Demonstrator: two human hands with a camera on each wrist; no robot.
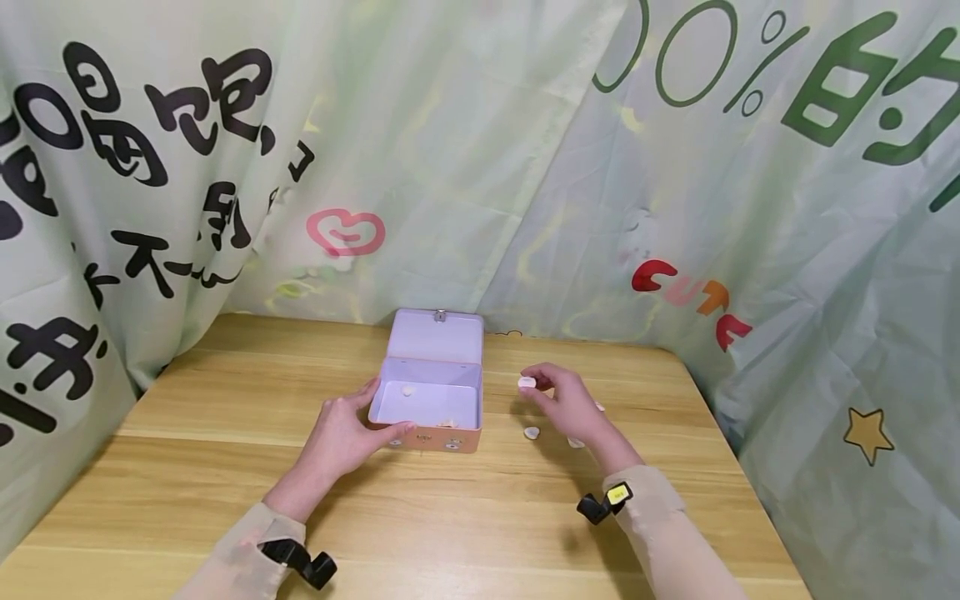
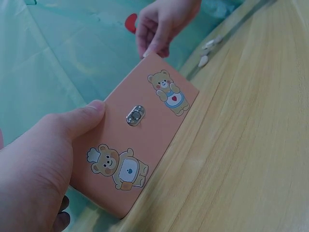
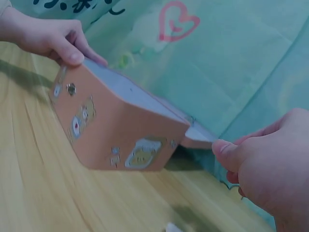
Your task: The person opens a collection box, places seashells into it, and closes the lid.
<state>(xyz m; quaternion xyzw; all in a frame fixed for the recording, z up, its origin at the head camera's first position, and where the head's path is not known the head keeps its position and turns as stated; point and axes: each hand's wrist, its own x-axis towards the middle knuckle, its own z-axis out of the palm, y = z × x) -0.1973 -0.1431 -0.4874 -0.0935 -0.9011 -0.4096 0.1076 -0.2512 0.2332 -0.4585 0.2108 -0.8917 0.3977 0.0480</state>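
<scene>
A tin box (image 1: 426,437), pink-orange with bear pictures and a lilac inside, stands on the table with its lid (image 1: 437,335) tipped back. My left hand (image 1: 341,433) grips its front left corner, thumb along the front rim and fingers at the side. Inside lie a small white piece (image 1: 407,390) and another pale piece (image 1: 447,424) near the front wall. To the right of the box, my right hand (image 1: 562,402) pinches a small white shell-like piece (image 1: 527,382) above the table. Below that hand, a similar piece (image 1: 532,433) rests on the wood.
More white pieces (image 1: 576,443) lie under and behind the right forearm, partly hidden. A wooden table (image 1: 450,533) carries everything. Printed curtains (image 1: 450,167) hang behind the table and along its sides. Black wrist cameras (image 1: 300,562) sit on both sleeves.
</scene>
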